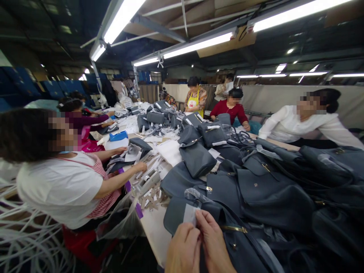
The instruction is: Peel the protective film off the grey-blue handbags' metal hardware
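Note:
My left hand (183, 248) and my right hand (212, 242) meet at the bottom middle, fingers pinched together on a small white paper tag (190, 213). The tag lies against a dark grey-blue handbag (233, 242) with a gold zipper, right in front of me on the table's near edge. A strip of clear plastic wrap (193, 195) sits just above the tag. More bags of the same colour are heaped beyond and to the right.
A long white table (155, 227) carries a pile of grey-blue bags (264, 185) and scattered white paper strips (148, 182). A person in a white shirt and striped apron (65, 182) works at my left. Other people sit across the table. White cords (25, 235) lie lower left.

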`<action>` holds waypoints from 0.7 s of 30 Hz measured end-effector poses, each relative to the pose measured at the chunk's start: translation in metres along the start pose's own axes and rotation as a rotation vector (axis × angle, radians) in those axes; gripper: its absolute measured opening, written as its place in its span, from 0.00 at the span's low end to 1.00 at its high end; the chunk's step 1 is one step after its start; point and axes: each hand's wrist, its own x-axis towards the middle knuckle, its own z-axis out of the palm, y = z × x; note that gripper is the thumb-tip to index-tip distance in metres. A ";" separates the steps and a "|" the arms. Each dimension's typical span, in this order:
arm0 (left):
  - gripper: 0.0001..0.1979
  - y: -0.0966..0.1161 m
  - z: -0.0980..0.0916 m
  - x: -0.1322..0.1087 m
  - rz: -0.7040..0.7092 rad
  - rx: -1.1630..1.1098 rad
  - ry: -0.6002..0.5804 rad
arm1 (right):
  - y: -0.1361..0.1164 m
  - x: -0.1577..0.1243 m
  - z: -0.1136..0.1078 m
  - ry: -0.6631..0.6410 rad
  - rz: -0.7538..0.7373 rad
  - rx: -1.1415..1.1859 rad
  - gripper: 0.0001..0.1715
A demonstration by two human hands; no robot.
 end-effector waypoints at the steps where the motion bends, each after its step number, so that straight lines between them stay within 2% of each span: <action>1: 0.13 -0.001 0.007 0.005 -0.035 0.002 0.044 | -0.001 0.000 -0.001 -0.019 0.010 0.004 0.25; 3: 0.13 -0.003 0.018 0.012 -0.115 -0.053 0.126 | -0.004 -0.001 -0.002 -0.052 0.037 0.008 0.24; 5: 0.10 -0.004 0.023 0.017 -0.233 -0.162 0.158 | -0.008 -0.003 -0.004 -0.075 0.053 0.001 0.23; 9: 0.03 -0.004 0.019 0.026 -0.552 -0.444 0.129 | -0.012 -0.004 -0.008 -0.061 0.006 -0.124 0.25; 12: 0.07 -0.006 0.015 0.033 -0.707 -0.786 0.160 | -0.009 -0.001 -0.013 -0.010 -0.037 -0.256 0.32; 16: 0.15 -0.008 0.015 0.037 -0.849 -1.219 0.106 | -0.005 0.004 -0.017 -0.031 0.099 -0.239 0.37; 18: 0.17 -0.007 0.015 0.036 -0.891 -1.282 0.069 | -0.006 0.003 -0.017 -0.071 0.135 -0.247 0.36; 21: 0.18 -0.006 0.015 0.034 -0.900 -1.260 0.035 | -0.010 -0.001 -0.014 -0.090 0.039 -0.297 0.30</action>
